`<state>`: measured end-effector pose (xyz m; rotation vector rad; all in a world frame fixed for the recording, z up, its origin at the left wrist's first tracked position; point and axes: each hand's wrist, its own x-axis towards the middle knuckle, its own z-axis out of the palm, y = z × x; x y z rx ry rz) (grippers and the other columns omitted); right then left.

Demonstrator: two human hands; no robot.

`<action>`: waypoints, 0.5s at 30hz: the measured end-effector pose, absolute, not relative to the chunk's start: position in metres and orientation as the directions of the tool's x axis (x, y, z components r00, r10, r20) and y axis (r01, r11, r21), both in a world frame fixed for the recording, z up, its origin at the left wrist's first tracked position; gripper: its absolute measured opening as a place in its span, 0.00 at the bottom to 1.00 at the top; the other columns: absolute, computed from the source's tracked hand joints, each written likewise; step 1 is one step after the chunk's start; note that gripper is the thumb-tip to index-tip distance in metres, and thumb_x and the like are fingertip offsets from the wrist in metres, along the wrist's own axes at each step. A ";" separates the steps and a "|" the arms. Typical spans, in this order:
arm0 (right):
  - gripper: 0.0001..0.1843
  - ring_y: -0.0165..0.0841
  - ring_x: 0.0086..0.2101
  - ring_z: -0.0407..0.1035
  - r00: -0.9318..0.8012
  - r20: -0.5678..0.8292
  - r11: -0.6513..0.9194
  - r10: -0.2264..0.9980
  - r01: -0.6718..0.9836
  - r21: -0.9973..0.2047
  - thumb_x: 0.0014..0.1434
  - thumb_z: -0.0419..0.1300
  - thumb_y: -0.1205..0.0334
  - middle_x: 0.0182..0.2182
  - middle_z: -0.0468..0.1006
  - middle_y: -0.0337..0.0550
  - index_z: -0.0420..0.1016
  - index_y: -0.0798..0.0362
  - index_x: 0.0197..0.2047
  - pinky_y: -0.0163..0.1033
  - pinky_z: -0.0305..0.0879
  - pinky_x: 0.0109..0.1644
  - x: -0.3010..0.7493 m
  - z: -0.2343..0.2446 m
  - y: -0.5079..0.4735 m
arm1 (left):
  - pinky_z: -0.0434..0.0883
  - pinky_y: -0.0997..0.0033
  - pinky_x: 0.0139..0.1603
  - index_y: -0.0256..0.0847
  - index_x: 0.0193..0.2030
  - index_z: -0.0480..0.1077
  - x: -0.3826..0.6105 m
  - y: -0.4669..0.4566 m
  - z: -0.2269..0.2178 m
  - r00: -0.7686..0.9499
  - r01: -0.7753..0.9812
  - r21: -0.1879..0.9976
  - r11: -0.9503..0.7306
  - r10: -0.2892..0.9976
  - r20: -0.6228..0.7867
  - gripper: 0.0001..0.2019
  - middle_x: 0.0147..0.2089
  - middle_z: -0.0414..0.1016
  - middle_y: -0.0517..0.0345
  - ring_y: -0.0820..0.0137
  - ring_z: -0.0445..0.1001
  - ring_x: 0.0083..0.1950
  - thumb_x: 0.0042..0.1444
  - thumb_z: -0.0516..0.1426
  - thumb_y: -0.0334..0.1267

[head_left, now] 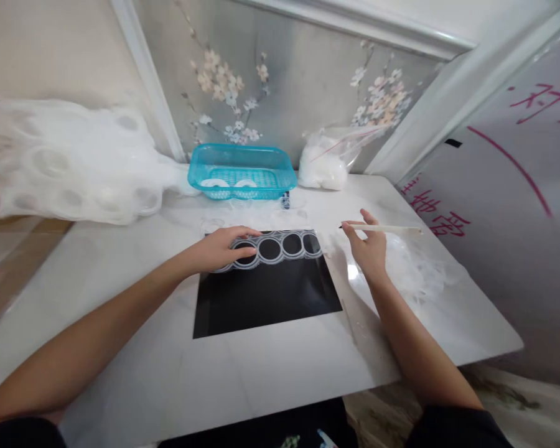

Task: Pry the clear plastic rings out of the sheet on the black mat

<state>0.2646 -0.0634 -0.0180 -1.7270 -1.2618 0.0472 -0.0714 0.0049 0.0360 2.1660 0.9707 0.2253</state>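
My left hand [224,247] lies flat, fingers spread, pressing the strip of rings [273,247] onto the black mat [266,298]. Its long axis runs left to right along the mat's far edge. My right hand [368,246] pinches a thin stick [387,229], tip pointing left. The rings appear still unseparated; only two discs lie in the blue basket [242,171].

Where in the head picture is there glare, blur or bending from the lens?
Head view: a bright glare spot lies on the white table beside the right hand; the white ring sheets at far left look smeared and overexposed; wall edges bow outward from wide-angle distortion; the left hand on the ring strip is sharp.
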 end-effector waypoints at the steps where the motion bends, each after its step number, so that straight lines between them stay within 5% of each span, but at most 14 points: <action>1: 0.15 0.49 0.56 0.66 0.448 0.478 0.033 0.756 0.703 -0.710 0.55 0.62 0.51 0.55 0.74 0.55 0.82 0.54 0.35 0.55 0.61 0.58 0.252 -0.015 -0.063 | 0.66 0.62 0.60 0.45 0.58 0.67 -0.089 0.002 0.035 0.682 0.581 0.687 -0.436 0.722 -0.119 0.23 0.59 0.72 0.56 0.61 0.71 0.58 0.58 0.55 0.52; 7: 0.12 0.42 0.40 0.76 0.060 0.221 0.174 0.973 0.435 -0.884 0.56 0.63 0.53 0.35 0.83 0.47 0.82 0.52 0.35 0.46 0.70 0.46 0.153 -0.014 -0.057 | 0.63 0.59 0.64 0.46 0.58 0.67 -0.155 -0.015 0.006 0.606 0.587 0.680 -0.438 0.795 -0.011 0.24 0.62 0.68 0.54 0.61 0.67 0.62 0.58 0.56 0.53; 15: 0.07 0.37 0.36 0.77 -0.318 0.229 0.339 0.920 0.350 -0.873 0.58 0.63 0.61 0.34 0.84 0.43 0.82 0.52 0.35 0.39 0.70 0.41 0.061 -0.029 -0.038 | 0.57 0.50 0.69 0.47 0.64 0.61 -0.165 -0.007 -0.024 0.679 0.537 0.640 -0.550 0.732 0.060 0.28 0.66 0.64 0.51 0.57 0.53 0.71 0.58 0.58 0.51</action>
